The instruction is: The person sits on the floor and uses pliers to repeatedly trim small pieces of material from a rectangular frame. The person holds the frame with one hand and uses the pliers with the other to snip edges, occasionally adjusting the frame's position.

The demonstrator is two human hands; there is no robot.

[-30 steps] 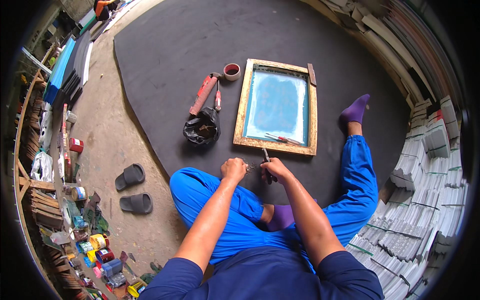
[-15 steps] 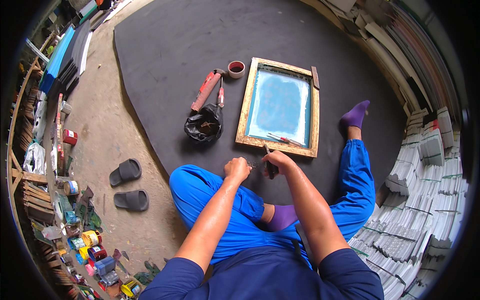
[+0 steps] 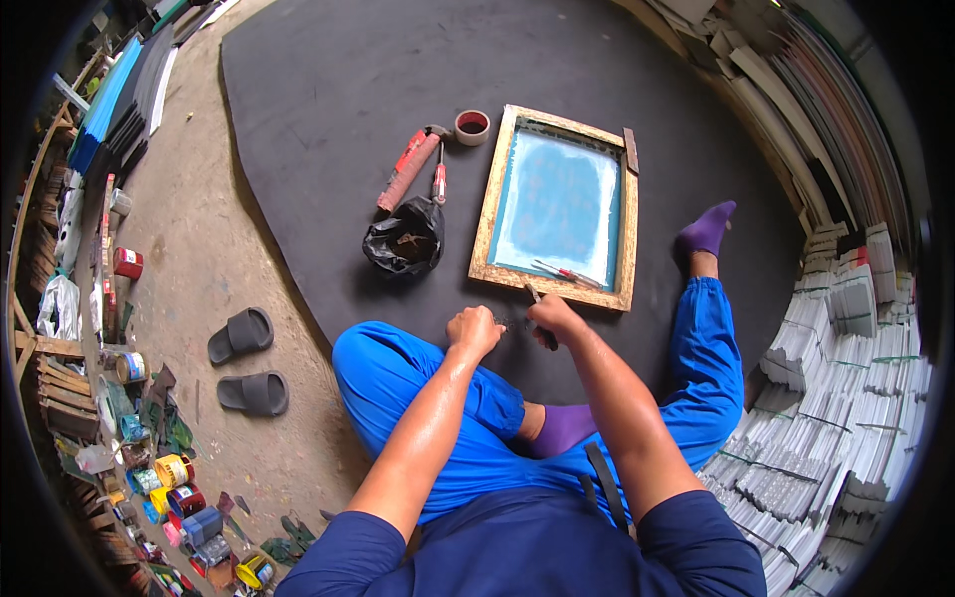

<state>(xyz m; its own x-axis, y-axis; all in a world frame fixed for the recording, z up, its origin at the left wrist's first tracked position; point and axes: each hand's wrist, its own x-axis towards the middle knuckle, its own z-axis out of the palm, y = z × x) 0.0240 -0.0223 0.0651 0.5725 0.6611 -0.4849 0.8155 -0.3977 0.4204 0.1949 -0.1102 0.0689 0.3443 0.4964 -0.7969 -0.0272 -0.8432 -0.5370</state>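
Note:
My left hand (image 3: 476,330) is closed just above the dark mat, its fingers pinched together. Whatever they hold is too small to make out. Close beside it, my right hand (image 3: 559,317) grips a dark slender tool (image 3: 548,339), whose ends stick out on either side of the fist; its exact kind does not show. Small dark bits (image 3: 506,323) lie between the two hands. Just beyond my right hand is a wooden-framed screen (image 3: 563,204) with a blue and white face. A thin tool with a red handle (image 3: 569,274) rests across its near edge.
A black plastic bag (image 3: 405,239) sits left of the frame, by a hammer (image 3: 410,171), a red-handled screwdriver (image 3: 440,183) and a tape roll (image 3: 472,127). Dark slippers (image 3: 242,336) lie on the floor, paint cans (image 3: 186,499) farther left. White bundled stacks (image 3: 826,428) line the right.
My right hand has tilted the dark tool slightly. My left hand stays close to its place, still closed. The whole view has shifted a little; the frame and bag stay put on the mat.

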